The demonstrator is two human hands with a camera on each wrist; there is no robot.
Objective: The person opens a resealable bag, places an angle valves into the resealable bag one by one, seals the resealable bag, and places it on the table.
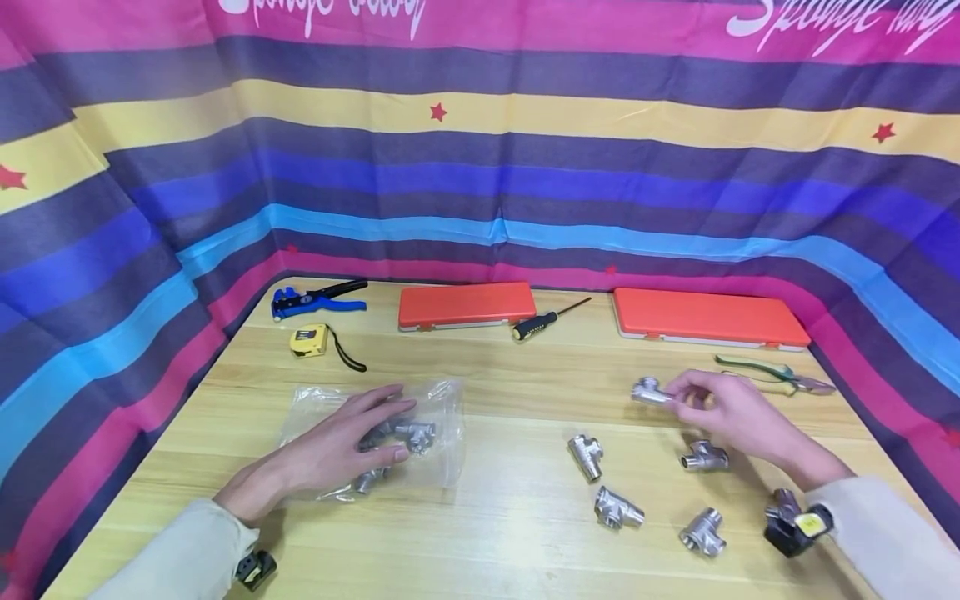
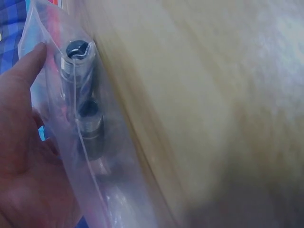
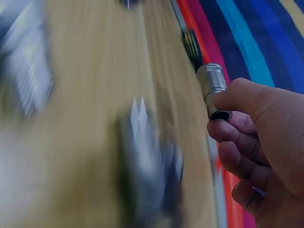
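Note:
My right hand (image 1: 723, 412) pinches a shiny metal pipe tee (image 1: 649, 391) by one end, between thumb and fingers. The right wrist view shows the same tee (image 3: 212, 85) with its threaded end at the fingertips. Over on the left, my left hand (image 1: 337, 446) lies across a clear plastic bag (image 1: 447, 442), its fingers loosely spread. More metal tees (image 1: 417, 434) are inside that bag, partly hidden beneath the hand. In the left wrist view, two pipe ends (image 2: 90, 135) show through the plastic.
Several loose tees (image 1: 587, 457) lie on the table's right half, one partly behind the right wrist. Farther back are pliers (image 1: 776, 377), two red cases (image 1: 708, 317), a screwdriver (image 1: 535, 325), a yellow tape measure (image 1: 309, 340) and blue wire strippers (image 1: 318, 301). Striped cloth (image 1: 480, 192) encloses the table.

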